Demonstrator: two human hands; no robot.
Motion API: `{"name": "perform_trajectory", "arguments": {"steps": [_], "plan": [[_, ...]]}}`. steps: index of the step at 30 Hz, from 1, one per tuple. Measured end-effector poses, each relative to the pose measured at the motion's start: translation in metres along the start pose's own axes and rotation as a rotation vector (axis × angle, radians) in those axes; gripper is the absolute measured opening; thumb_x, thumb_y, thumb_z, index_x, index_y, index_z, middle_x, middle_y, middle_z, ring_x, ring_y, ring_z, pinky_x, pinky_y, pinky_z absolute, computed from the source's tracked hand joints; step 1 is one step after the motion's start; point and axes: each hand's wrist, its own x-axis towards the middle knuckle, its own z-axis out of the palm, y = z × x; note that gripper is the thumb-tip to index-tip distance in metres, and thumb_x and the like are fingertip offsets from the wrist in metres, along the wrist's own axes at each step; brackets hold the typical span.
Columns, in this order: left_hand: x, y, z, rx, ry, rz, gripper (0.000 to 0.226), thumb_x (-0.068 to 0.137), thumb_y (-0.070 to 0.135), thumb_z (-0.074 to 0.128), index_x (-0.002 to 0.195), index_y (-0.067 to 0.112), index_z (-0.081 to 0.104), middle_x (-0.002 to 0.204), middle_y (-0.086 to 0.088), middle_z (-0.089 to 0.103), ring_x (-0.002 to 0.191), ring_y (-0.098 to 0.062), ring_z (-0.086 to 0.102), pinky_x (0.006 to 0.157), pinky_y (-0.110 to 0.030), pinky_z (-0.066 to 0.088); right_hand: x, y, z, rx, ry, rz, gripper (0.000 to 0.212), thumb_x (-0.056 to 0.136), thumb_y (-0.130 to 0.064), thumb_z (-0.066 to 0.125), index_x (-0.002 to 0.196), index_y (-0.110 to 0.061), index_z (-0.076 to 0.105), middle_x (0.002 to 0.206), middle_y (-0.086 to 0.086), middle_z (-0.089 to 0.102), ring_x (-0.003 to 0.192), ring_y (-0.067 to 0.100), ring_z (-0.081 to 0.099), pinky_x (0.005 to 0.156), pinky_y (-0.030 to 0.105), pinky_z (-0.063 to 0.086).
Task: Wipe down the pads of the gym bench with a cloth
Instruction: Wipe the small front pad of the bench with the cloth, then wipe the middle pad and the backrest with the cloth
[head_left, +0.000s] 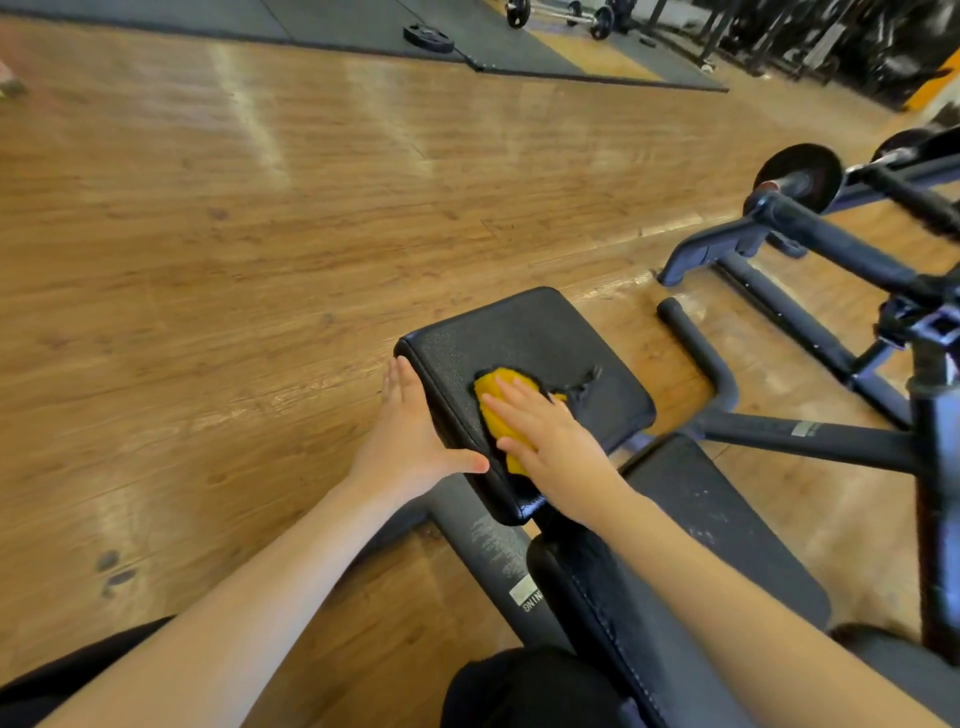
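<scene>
The gym bench has a black seat pad (540, 338) at the far end and a longer black back pad (711, 525) nearer me. A yellow cloth (496, 387) lies on the seat pad. My right hand (550, 441) presses flat on the cloth, fingers spread and pointing to the far left, so much of the cloth is hidden. My left hand (410, 436) grips the seat pad's left edge, thumb on top and fingers down the side. A torn patch (584, 384) shows in the pad just right of the cloth.
The bench's grey frame beam (493, 545) runs under the pads. A black machine frame (810, 332) with floor bars stands to the right, with a weight plate (802, 174) on a bar behind it. The wooden floor (208, 234) spreads to the left; dark mats and barbells lie far back.
</scene>
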Motion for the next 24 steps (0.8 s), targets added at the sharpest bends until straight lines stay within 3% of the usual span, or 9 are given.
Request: {"name": "perform_trajectory", "arguments": {"steps": [3, 6, 10, 16, 20, 24], "plan": [[-0.007, 0.004, 0.0, 0.045, 0.022, 0.012, 0.132, 0.065, 0.047, 0.079, 0.144, 0.01, -0.021, 0.153, -0.004, -0.026, 0.141, -0.015, -0.018, 0.115, -0.033, 0.005, -0.008, 0.029, -0.01, 0.051, 0.036, 0.052, 0.048, 0.097, -0.023, 0.042, 0.143, -0.024, 0.027, 0.146, -0.019, 0.013, 0.137, -0.002, 0.005, 0.11, 0.017, -0.003], [-0.014, 0.01, 0.003, 0.23, 0.062, 0.144, 0.116, 0.075, 0.048, 0.069, 0.146, 0.008, -0.014, 0.153, -0.007, -0.024, 0.142, -0.019, -0.018, 0.116, -0.034, 0.003, 0.003, 0.071, -0.024, 0.144, 0.183, 0.254, 0.045, 0.096, -0.017, 0.045, 0.139, -0.016, 0.036, 0.151, 0.0, 0.028, 0.142, 0.015, 0.02, 0.116, 0.028, 0.014], [-0.011, 0.011, 0.003, 0.355, 0.013, 0.22, 0.103, 0.081, 0.05, 0.061, 0.147, 0.008, -0.006, 0.154, -0.009, -0.02, 0.142, -0.021, -0.019, 0.116, -0.035, 0.0, 0.013, 0.065, -0.019, 0.064, 0.239, 0.442, 0.045, 0.097, -0.023, 0.042, 0.14, -0.016, 0.036, 0.153, 0.003, 0.026, 0.142, 0.019, 0.019, 0.116, 0.038, 0.014], [-0.011, 0.008, 0.003, 0.358, 0.032, 0.239, 0.102, 0.08, 0.05, 0.062, 0.148, 0.01, -0.002, 0.155, -0.006, -0.018, 0.142, -0.018, -0.018, 0.118, -0.036, 0.003, -0.023, -0.01, 0.011, 0.014, 0.117, 0.159, 0.052, 0.096, -0.029, 0.042, 0.144, -0.024, 0.024, 0.155, -0.006, 0.017, 0.144, 0.011, 0.007, 0.116, 0.036, 0.005], [-0.014, 0.008, 0.001, 0.412, 0.026, 0.226, 0.1, 0.082, 0.054, 0.057, 0.148, 0.012, -0.005, 0.154, -0.004, -0.021, 0.142, -0.017, -0.019, 0.118, -0.037, 0.004, -0.025, 0.012, 0.002, 0.042, 0.054, 0.044, 0.051, 0.095, -0.029, 0.045, 0.143, -0.021, 0.028, 0.154, -0.003, 0.02, 0.143, 0.013, 0.012, 0.116, 0.034, 0.009], [-0.018, 0.011, 0.002, 0.475, 0.001, 0.224, 0.105, 0.08, 0.061, 0.054, 0.147, 0.008, -0.007, 0.154, -0.008, -0.022, 0.142, -0.02, -0.019, 0.117, -0.037, 0.002, -0.007, 0.07, -0.019, 0.103, 0.188, 0.251, 0.048, 0.094, -0.02, 0.048, 0.139, -0.011, 0.035, 0.151, 0.007, 0.028, 0.142, 0.024, 0.021, 0.116, 0.043, 0.016]]}}
